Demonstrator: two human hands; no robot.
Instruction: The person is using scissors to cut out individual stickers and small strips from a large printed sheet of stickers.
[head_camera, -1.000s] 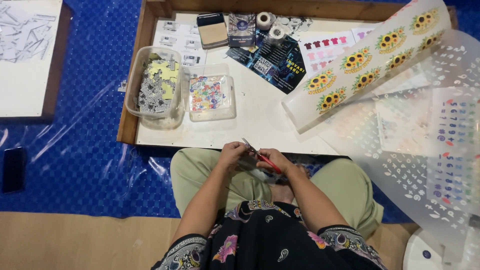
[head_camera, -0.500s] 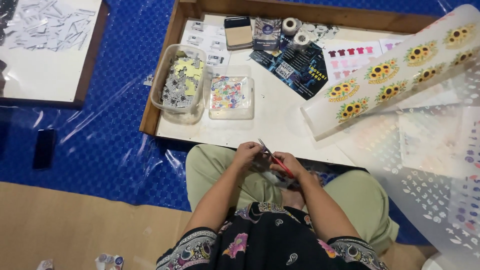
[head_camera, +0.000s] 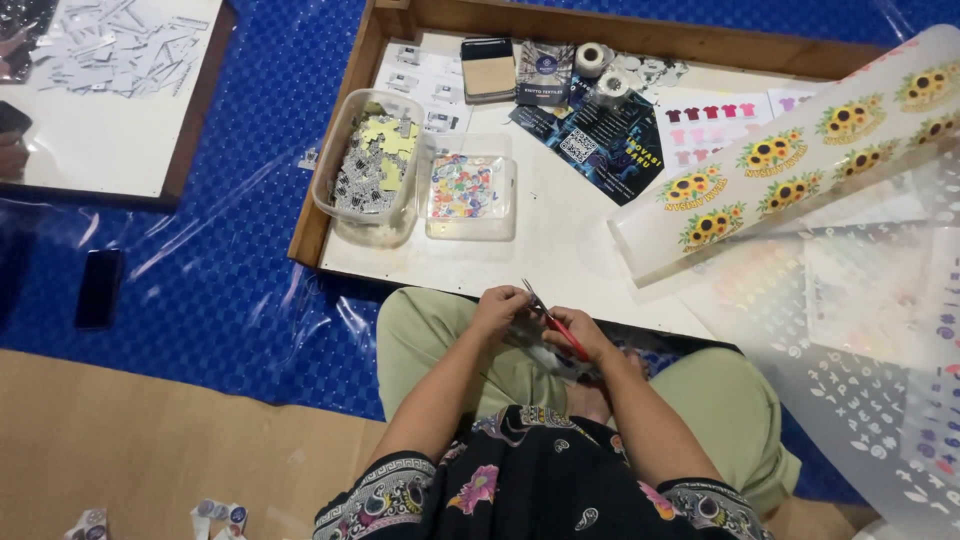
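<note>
I sit cross-legged in front of a low wooden tray table. My right hand grips red-handled scissors with the blades pointing up and left. My left hand is closed around a small piece right at the blade tips; the piece itself is too small to make out. Both hands hover over my lap at the table's near edge. A long clear film strip printed with sunflowers lies across the table's right side.
Two clear plastic tubs stand on the table: one with grey and yellow cut pieces, one with colourful stickers. Tape rolls, a dark leaflet and printed sheets lie behind. A second board and a phone rest left on blue sheeting.
The view has shifted so the table sits further right in frame. My hands stay together on the scissors and the small piece, barely moved.
</note>
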